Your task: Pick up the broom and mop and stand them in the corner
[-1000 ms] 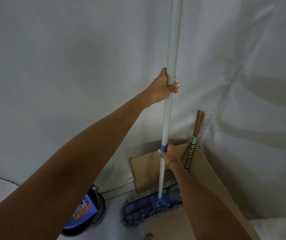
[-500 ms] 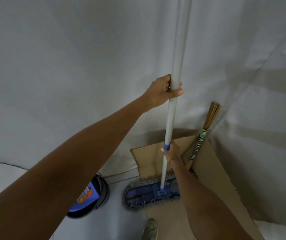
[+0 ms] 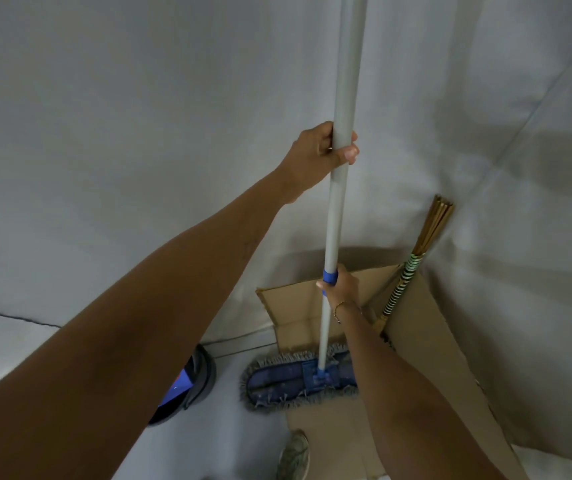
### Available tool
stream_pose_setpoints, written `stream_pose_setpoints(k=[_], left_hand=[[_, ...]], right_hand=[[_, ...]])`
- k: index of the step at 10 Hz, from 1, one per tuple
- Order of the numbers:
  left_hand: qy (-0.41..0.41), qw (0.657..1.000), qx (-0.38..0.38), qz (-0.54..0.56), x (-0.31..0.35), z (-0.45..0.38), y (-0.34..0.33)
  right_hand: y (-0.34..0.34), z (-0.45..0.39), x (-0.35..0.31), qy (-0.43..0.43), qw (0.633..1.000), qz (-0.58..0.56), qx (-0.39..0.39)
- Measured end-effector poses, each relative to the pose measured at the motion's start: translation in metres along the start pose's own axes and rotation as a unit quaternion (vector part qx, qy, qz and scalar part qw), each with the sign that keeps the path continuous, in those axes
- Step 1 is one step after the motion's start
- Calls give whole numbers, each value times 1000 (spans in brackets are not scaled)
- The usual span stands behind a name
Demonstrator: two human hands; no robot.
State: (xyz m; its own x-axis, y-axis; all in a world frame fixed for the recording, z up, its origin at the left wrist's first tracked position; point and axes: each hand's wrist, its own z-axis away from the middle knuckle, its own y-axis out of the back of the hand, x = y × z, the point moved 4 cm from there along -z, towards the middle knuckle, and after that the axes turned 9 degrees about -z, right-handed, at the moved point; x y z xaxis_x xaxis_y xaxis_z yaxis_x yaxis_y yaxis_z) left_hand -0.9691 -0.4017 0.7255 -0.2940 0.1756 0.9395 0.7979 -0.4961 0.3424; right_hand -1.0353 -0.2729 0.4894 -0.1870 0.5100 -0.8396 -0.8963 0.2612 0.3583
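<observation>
Left hand grips the mop pole high; right hand is closed around it lower. The broom leans in the far right corner.

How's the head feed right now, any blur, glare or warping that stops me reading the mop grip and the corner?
Head view: dim, flat light, no glare; both hands sharp on the mop handle, left hand high, right hand at the blue band. Wide-angle warp bends the fabric wall's seams and swells the near forearm. Soft shadow falls behind the cardboard in the corner; the broom stays readable.
</observation>
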Motion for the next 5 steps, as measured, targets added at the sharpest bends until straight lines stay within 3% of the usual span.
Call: stream_pose_setpoints(k=[3, 5], left_hand=[[23, 999, -4, -27, 13, 18, 1], [31, 997, 76, 7, 21, 44, 30]], right_hand=[[21, 19, -4, -7, 999, -39, -21], [45, 35, 10, 23, 999, 0, -27]])
